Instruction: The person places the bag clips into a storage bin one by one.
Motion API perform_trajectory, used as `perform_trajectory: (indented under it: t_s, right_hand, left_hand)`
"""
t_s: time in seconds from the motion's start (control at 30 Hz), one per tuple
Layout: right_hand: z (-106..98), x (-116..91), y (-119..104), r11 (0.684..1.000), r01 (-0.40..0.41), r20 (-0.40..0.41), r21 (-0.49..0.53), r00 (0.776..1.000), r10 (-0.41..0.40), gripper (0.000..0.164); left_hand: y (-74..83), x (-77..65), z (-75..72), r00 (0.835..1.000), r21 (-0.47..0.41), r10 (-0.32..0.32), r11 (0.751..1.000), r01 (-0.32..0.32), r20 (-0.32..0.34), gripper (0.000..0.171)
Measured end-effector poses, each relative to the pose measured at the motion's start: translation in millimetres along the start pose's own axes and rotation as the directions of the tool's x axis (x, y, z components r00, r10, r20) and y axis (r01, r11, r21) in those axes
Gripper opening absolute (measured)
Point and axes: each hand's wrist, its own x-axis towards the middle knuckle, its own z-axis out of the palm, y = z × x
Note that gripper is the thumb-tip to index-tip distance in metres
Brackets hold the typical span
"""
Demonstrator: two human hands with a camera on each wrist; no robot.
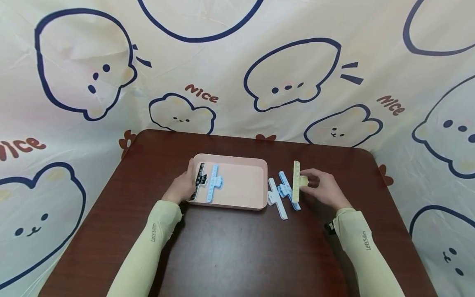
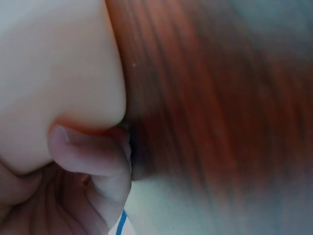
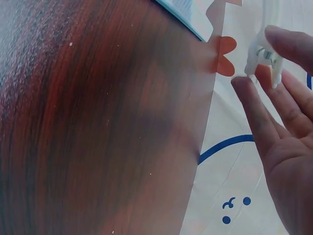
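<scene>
My left hand [image 1: 182, 185] holds the left side of a shallow pink tray [image 1: 241, 181], its thumb [image 2: 88, 149] against the outer wall in the left wrist view. Inside lie a black long-bar clip [image 1: 198, 185] near that hand and a blue long-bar clip [image 1: 212, 183] beside it. To the right of the tray, my right hand [image 1: 326, 189] pinches a pale yellow long-bar clip [image 1: 296, 181] by its handles between thumb and fingers. That clip stands over another blue clip [image 1: 285, 185], overlapping it in the head view. A light-blue clip [image 1: 276, 200] lies nearest the tray's right edge.
Everything stands on a dark brown wooden table [image 1: 230, 255]. A cream curtain [image 1: 230, 70] with cartoon bears hangs close behind the table's far edge and along both sides. Part of a clip [image 3: 188, 17] shows at the top of the right wrist view.
</scene>
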Motion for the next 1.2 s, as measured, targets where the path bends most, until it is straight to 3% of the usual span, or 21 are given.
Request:
perform_trajectory:
  t_s: [0.2,0.57,0.8,1.2]
  right_hand:
    - [3,1,2,0.998,0.009,-0.004,0.059,1.0,-0.009,0.049]
    - [9,3,-3,0.996,0.026,-0.059,0.09,0.998,-0.021,0.044]
    - [16,9,-8,0.995,0.053,-0.066,0.087,0.997,-0.048,0.044]
    - [32,21,-31,0.988,0.121,-0.064,0.093,0.991,-0.116,0.042]
  left_hand:
    - [-0.7,1.9,0.1,1.0,0.017,0.017,1.0,-0.017,-0.012,0.073]
    - [-0.4,0.5,-0.7,1.0,0.01,-0.009,1.0,0.009,0.0,0.074]
    - [-1.1,0.7,-0.6,0.999,0.023,0.026,0.999,-0.025,-0.02,0.074]
    - [-1.4,-1.5,-1.4,0.999,0.029,0.035,0.999,-0.034,-0.029,0.073]
